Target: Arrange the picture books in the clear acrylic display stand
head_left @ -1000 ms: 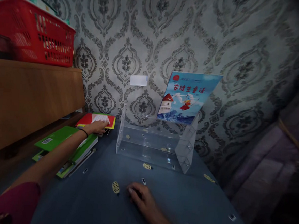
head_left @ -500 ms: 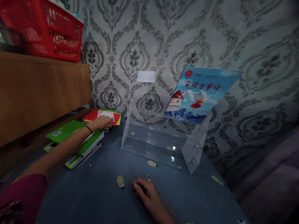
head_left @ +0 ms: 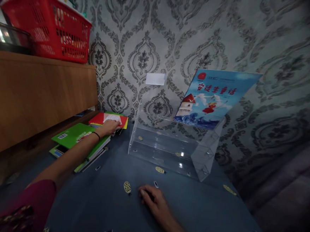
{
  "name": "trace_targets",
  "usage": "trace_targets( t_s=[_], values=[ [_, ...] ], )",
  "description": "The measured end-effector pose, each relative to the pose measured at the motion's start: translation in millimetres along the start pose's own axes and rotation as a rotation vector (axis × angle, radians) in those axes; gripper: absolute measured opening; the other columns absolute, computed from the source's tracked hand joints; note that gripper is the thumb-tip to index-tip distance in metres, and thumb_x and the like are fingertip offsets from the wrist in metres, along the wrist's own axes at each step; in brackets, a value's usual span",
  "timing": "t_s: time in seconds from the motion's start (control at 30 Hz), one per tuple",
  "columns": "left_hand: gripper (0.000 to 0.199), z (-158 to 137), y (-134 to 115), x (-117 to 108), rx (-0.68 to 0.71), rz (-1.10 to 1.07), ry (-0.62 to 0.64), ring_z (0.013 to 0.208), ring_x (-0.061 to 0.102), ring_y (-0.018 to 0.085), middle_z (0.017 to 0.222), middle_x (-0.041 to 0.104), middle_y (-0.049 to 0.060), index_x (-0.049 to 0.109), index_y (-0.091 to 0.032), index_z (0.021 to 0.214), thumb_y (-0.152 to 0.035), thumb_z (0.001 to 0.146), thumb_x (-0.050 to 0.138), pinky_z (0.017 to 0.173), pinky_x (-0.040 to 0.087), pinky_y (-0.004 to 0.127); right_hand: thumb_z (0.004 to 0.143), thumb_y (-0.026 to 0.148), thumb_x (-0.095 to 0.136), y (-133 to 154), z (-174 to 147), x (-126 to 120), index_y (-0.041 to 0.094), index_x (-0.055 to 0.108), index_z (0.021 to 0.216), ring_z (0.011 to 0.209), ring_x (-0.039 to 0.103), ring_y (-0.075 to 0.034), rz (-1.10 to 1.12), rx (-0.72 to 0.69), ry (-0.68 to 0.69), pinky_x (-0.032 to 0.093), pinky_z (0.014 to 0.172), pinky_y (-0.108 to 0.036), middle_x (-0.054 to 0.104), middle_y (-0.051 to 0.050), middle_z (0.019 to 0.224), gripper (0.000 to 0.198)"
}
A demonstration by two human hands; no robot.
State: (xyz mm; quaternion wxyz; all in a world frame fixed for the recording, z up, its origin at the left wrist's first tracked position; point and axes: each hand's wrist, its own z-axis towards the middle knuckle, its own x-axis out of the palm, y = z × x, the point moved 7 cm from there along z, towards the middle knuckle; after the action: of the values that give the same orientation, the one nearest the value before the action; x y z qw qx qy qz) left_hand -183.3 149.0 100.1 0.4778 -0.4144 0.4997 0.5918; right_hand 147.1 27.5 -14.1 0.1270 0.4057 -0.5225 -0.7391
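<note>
My left hand (head_left: 109, 127) is stretched out to the far pile and rests over the front edge of a red book (head_left: 97, 118). Its fingers lie on the cover, the thumb hidden. Under that forearm is a nearer pile with a green book (head_left: 71, 135) on top. On the tablecloth my right hand (head_left: 153, 197) lies with loosely curled fingers, a gap between thumb and forefinger, and nothing visible in it. Beyond it stands a clear acrylic display rack (head_left: 163, 148). A blue picture book (head_left: 211, 98) leans upright at the rack's right rear.
A wooden cabinet (head_left: 39, 101) borders the left side, carrying a red plastic basket (head_left: 62, 35) full of things. Patterned wallpaper (head_left: 143, 58) covers the wall behind. A white label (head_left: 155, 79) shows above the rack's left part. The dark blue tablecloth (head_left: 98, 197) has pineapple prints.
The whole view has shifted slightly, so things appear a little further right. Both hands stay at about the same places on the book pile and the table.
</note>
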Motion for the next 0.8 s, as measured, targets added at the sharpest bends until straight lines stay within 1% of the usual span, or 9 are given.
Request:
trace_targets(
  t_s=[0.13, 0.2, 0.33, 0.4, 0.47, 0.57, 0.67, 0.73, 0.8],
  values=[
    [0.047, 3.4, -2.8, 0.4, -0.034, -0.008, -0.009, 0.109, 0.065, 0.030, 0.117, 0.068, 0.018, 0.059, -0.017, 0.121, -0.055, 0.103, 0.037, 0.088, 0.046, 0.036, 0.097, 0.071, 0.040, -3.4, 0.7, 1.2, 0.019, 0.069, 0.090, 0.069, 0.059, -0.018, 0.007, -0.011, -0.021, 0.047, 0.068, -0.030, 0.065, -0.004, 0.076, 0.060],
    [0.046, 1.9, -3.6, -0.4, -0.035, -0.023, -0.010, 0.109, 0.065, 0.030, 0.118, 0.068, 0.018, 0.059, -0.017, 0.121, -0.055, 0.103, 0.040, 0.089, 0.046, 0.037, 0.097, 0.071, 0.041, -4.5, 0.5, 1.6, 0.020, 0.070, 0.090, 0.069, 0.059, -0.018, 0.013, -0.010, -0.032, 0.047, 0.067, -0.030, 0.065, -0.004, 0.076, 0.059],
    [0.041, -14.1, -0.3, -3.4, -0.029, -0.075, -0.013, 0.120, 0.060, 0.028, 0.131, 0.063, 0.015, 0.054, -0.020, 0.128, -0.050, 0.102, 0.046, 0.097, 0.045, 0.036, 0.097, 0.070, 0.042, -1.2, -0.2, 0.4, 0.019, 0.072, 0.093, 0.071, 0.060, -0.019, 0.018, -0.003, -0.021, 0.048, 0.068, -0.030, 0.065, -0.005, 0.079, 0.059],
    [0.041, -30.3, 7.6, -4.7, -0.050, -0.103, -0.015, 0.127, 0.057, 0.027, 0.138, 0.059, 0.014, 0.051, -0.020, 0.131, -0.049, 0.103, 0.044, 0.101, 0.044, 0.036, 0.096, 0.072, 0.041, 2.2, 0.1, -0.2, 0.019, 0.072, 0.091, 0.071, 0.060, -0.019, 0.013, -0.007, -0.002, 0.048, 0.068, -0.030, 0.066, -0.005, 0.079, 0.061],
    [0.043, -52.3, 21.4, -4.4, -0.094, -0.122, -0.005, 0.131, 0.053, 0.028, 0.143, 0.055, 0.016, 0.050, -0.019, 0.132, -0.049, 0.103, 0.041, 0.105, 0.042, 0.039, 0.095, 0.073, 0.041, 4.8, 0.6, -1.1, 0.019, 0.072, 0.091, 0.070, 0.061, -0.019, 0.007, -0.011, 0.005, 0.048, 0.068, -0.031, 0.066, -0.006, 0.079, 0.063],
    [0.049, -93.0, 50.6, 0.3, -0.195, -0.135, 0.041, 0.139, 0.047, 0.031, 0.152, 0.048, 0.018, 0.046, -0.018, 0.138, -0.052, 0.103, 0.038, 0.109, 0.040, 0.045, 0.095, 0.073, 0.041, 6.4, 1.0, -1.7, 0.019, 0.072, 0.091, 0.071, 0.062, -0.020, 0.015, -0.010, 0.007, 0.049, 0.068, -0.032, 0.068, -0.006, 0.080, 0.062],
    [0.059, -133.9, 77.8, 9.2, -0.301, -0.145, 0.118, 0.146, 0.040, 0.036, 0.158, 0.042, 0.021, 0.041, -0.018, 0.147, -0.056, 0.102, 0.036, 0.110, 0.040, 0.051, 0.094, 0.072, 0.043, 6.4, 1.3, -1.7, 0.019, 0.072, 0.091, 0.071, 0.063, -0.020, 0.019, 0.003, 0.009, 0.049, 0.068, -0.033, 0.069, -0.007, 0.081, 0.061],
    [0.064, -155.1, 87.1, 14.9, -0.343, -0.151, 0.167, 0.149, 0.036, 0.038, 0.160, 0.039, 0.021, 0.039, -0.017, 0.150, -0.059, 0.102, 0.035, 0.113, 0.037, 0.055, 0.094, 0.071, 0.044, 7.1, 1.8, -2.0, 0.019, 0.073, 0.092, 0.071, 0.063, -0.020, 0.013, 0.011, 0.007, 0.050, 0.069, -0.033, 0.070, -0.007, 0.081, 0.060],
    [0.068, -169.9, 88.3, 17.6, -0.361, -0.161, 0.194, 0.152, 0.031, 0.037, 0.163, 0.035, 0.019, 0.037, -0.018, 0.154, -0.061, 0.101, 0.032, 0.116, 0.032, 0.057, 0.094, 0.070, 0.044, 9.3, 2.6, -2.5, 0.019, 0.073, 0.091, 0.070, 0.063, -0.020, 0.005, 0.012, 0.005, 0.050, 0.068, -0.033, 0.070, -0.007, 0.080, 0.058]
  ],
)
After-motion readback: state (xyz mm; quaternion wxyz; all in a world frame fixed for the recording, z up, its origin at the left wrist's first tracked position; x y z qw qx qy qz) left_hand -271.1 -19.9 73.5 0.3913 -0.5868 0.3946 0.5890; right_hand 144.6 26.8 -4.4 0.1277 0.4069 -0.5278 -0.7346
